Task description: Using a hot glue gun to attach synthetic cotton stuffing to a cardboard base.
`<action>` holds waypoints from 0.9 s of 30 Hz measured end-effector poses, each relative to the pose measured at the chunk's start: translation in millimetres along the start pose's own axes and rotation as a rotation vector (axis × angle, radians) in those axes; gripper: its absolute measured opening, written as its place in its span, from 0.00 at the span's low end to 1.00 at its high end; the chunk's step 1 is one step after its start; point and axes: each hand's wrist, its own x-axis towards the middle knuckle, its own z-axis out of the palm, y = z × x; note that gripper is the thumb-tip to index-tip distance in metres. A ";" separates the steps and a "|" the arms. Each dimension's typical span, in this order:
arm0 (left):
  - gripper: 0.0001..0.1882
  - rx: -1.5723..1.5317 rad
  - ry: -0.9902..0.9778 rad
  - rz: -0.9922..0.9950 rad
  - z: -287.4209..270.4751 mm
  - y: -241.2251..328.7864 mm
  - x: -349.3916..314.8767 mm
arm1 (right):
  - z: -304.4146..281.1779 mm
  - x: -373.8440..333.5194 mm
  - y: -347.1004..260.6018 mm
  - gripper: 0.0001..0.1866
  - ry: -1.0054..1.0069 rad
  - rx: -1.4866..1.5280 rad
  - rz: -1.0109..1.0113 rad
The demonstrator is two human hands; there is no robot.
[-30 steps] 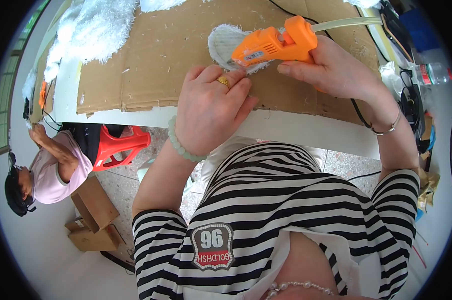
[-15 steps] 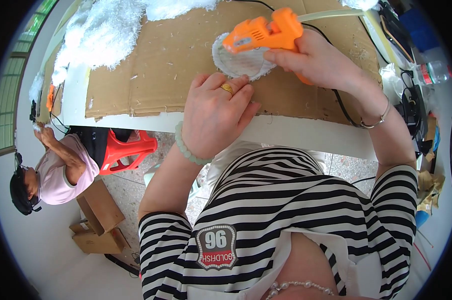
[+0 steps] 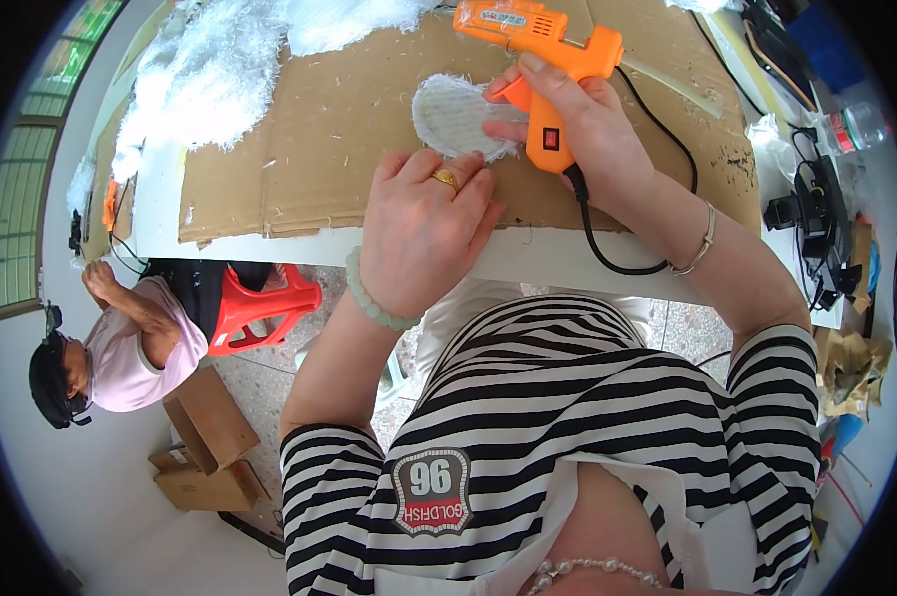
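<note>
An oval white fuzzy-edged pad [image 3: 454,124] lies on the cardboard sheet [image 3: 319,149]. My left hand [image 3: 423,223] presses at its near edge, fingers curled and thumb close by; the fingertips' hold is partly hidden. In my right hand [image 3: 607,129] is an orange hot glue gun [image 3: 533,35], gripped by its handle and raised above the pad's right side. Its nozzle end points to the far left, beyond the pad. A pale glue stick [image 3: 677,87] extends from the gun's rear, and a black cord [image 3: 607,260] hangs from the handle's base.
Fluffy white fibre stuffing [image 3: 210,74] is heaped at the far left. A power strip with plugs [image 3: 826,233] and a plastic bottle [image 3: 858,129] sit at the right. Another person [image 3: 136,343] works at the left by a red stool [image 3: 265,308]; cardboard boxes [image 3: 210,422] stand on the floor.
My right hand has turned the glue gun upright and drawn it away from over the pad; the pad's face shows more. My left hand stays at the near edge.
</note>
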 end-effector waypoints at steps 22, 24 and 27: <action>0.11 -0.479 -0.193 -0.633 21.3 -114.2 49.1 | -9.7 4.2 7.4 0.19 -0.057 0.050 -0.003; 0.09 -0.428 -0.337 -0.644 17.3 -112.2 57.3 | -9.7 4.5 8.1 0.19 -0.057 0.062 0.002; 0.08 -0.496 -0.312 -0.625 16.8 -111.6 58.3 | -9.5 5.6 9.3 0.19 -0.054 0.072 -0.005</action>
